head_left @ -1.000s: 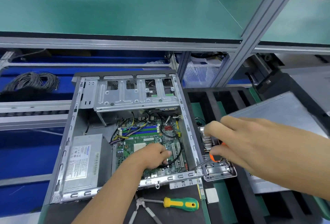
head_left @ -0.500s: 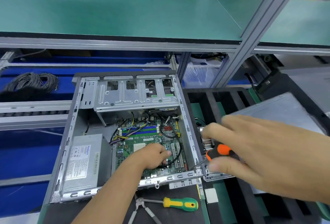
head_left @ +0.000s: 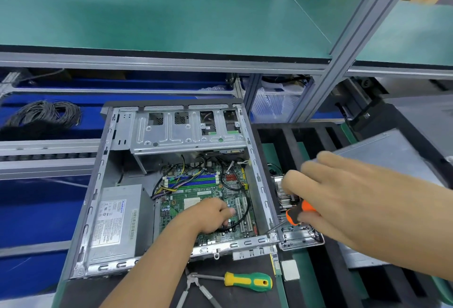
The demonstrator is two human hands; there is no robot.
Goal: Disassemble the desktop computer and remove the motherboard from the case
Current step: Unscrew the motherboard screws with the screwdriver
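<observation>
the motherboard (head_left: 208, 199) is lying flat on the floor of the open case (head_left: 259, 185), still inside it, and its lower middle is being pressed by the left hand (head_left: 213, 214). the left fingers (head_left: 229, 212) are being kept curled together with their tips down on the board beside the white slots (head_left: 242, 217); whether something small is being pinched under them cannot be told, since the tips are hidden by the knuckles. a black cable (head_left: 246, 199) is being looped just beside that hand.

the right hand (head_left: 343, 199) is being held outside the case's right wall, closed around the orange-and-black handle of a screwdriver (head_left: 297, 213). only part of the handle is being shown between the fingers, and the thin shaft is being angled down and left toward the case's near right corner; the tip is too small to make out. a finned heatsink (head_left: 284, 197) is being partly covered by this hand, seated in a grey plastic frame (head_left: 301, 237) on the black slotted tray (head_left: 282, 145).

the power supply (head_left: 117, 222) is sitting in the case's left half, and the drive cage (head_left: 186, 131) is spanning the far end. a green-and-yellow screwdriver (head_left: 247, 281) and pliers (head_left: 196, 288) are lying in front of the case, the pliers cut off by the lower edge. a metal side panel (head_left: 392, 155) is being partly hidden behind the right forearm.
</observation>
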